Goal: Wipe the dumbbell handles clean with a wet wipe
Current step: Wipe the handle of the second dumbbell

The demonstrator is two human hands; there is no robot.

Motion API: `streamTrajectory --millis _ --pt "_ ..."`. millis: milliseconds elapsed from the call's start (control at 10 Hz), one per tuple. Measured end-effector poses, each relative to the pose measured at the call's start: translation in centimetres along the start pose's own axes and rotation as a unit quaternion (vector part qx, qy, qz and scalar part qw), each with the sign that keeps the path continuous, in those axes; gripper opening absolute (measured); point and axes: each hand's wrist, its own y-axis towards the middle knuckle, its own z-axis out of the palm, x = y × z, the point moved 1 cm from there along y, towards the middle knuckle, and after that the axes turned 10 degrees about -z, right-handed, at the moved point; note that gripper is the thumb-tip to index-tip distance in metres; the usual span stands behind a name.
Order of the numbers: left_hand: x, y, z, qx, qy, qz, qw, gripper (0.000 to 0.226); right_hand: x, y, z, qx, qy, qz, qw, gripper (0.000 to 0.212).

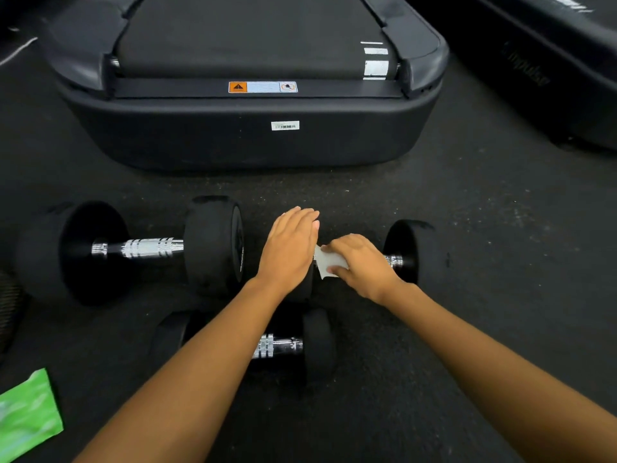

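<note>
Three black dumbbells with chrome handles lie on the dark floor. The right dumbbell [405, 250] has its left head hidden under my left hand [288, 248], which rests flat on it with straight fingers. My right hand [362, 262] wraps a white wet wipe [329, 262] around that dumbbell's handle; only a short chrome stub shows near the right head. The big left dumbbell [143, 248] lies apart with its handle bare. A smaller near dumbbell [283, 345] sits partly under my left forearm.
A black treadmill's rear end [247, 135] stands just beyond the dumbbells. Another dark machine [551, 61] is at the upper right. A green wipe packet [26, 416] lies on the floor at the lower left.
</note>
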Motion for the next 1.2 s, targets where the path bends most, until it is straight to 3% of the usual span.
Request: streamTrajectory --millis 200,400,600,700,800,900,1000,1200 --pt "-0.1 0.0 -0.1 0.003 0.006 0.001 1.000 0.040 -0.3 2.6 -0.8 0.112 0.108 0.093 0.983 0.035" --pt "0.0 0.0 0.1 0.003 0.002 -0.002 1.000 0.040 -0.2 0.9 -0.6 0.106 0.060 0.031 0.992 0.043" --pt "-0.1 -0.1 0.1 -0.006 -0.003 0.000 1.000 0.040 -1.1 1.4 -1.4 0.164 0.115 0.113 0.973 0.037" --pt "-0.1 0.0 0.1 -0.006 0.004 0.001 1.000 0.040 0.0 2.7 -1.1 0.162 0.105 0.109 0.975 0.029" --pt "-0.1 -0.1 0.0 -0.004 0.001 0.000 1.000 0.039 0.0 2.3 -0.4 0.147 0.091 0.061 0.983 0.035" --pt "-0.1 -0.2 0.0 -0.007 -0.003 0.001 1.000 0.040 -1.4 0.9 -1.0 0.135 0.101 0.064 0.984 0.038" --pt "-0.1 -0.2 0.2 -0.014 0.001 0.000 1.000 0.040 -2.1 0.3 -1.8 0.141 0.126 0.131 0.973 0.034" --pt "-0.1 0.0 0.3 -0.017 0.009 -0.001 1.000 0.040 0.4 2.6 -0.4 0.129 0.102 0.109 0.980 0.027"
